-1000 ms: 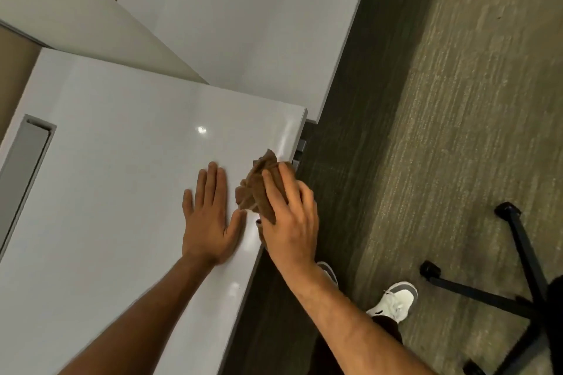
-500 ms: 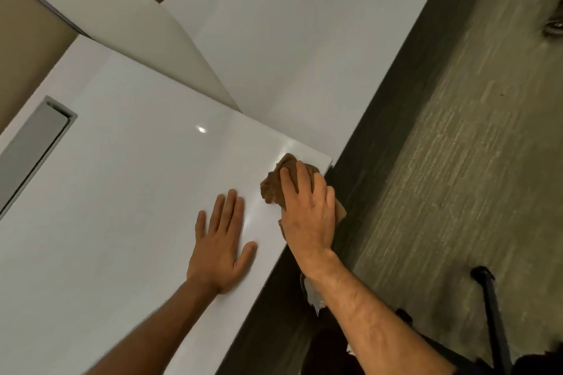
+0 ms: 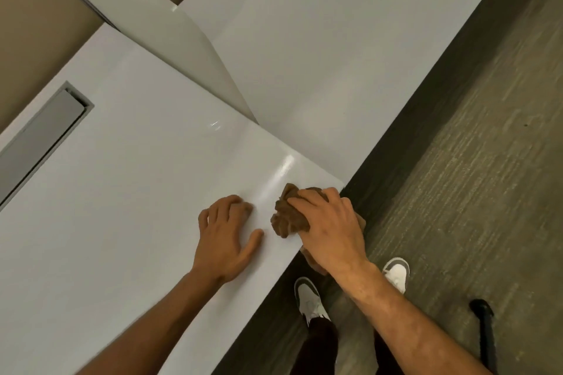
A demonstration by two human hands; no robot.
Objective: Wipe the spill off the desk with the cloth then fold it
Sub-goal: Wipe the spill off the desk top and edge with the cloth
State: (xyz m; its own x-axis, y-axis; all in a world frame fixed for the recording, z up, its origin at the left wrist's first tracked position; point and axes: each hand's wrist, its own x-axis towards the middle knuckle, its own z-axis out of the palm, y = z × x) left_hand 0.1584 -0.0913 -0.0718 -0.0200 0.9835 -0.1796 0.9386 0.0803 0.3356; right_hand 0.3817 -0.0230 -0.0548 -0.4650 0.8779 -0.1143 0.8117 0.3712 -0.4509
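A crumpled brown cloth lies bunched on the white desk close to its right corner. My right hand presses down on the cloth and grips it, partly overhanging the desk's front edge. My left hand rests on the desk just left of the cloth, its fingers curled and its thumb spread. A glossy streak shines on the desk just beyond the cloth. I cannot make out a distinct spill.
A grey recessed cable tray is set into the desk at the left. A curved white divider and a second white desk lie behind. My white shoes stand on grey carpet, and a black chair leg is at bottom right.
My right hand has slid the cloth along the desk's right corner area. My left hand's fingers have curled from flat. The camera has tilted, bringing my shoes back into view.
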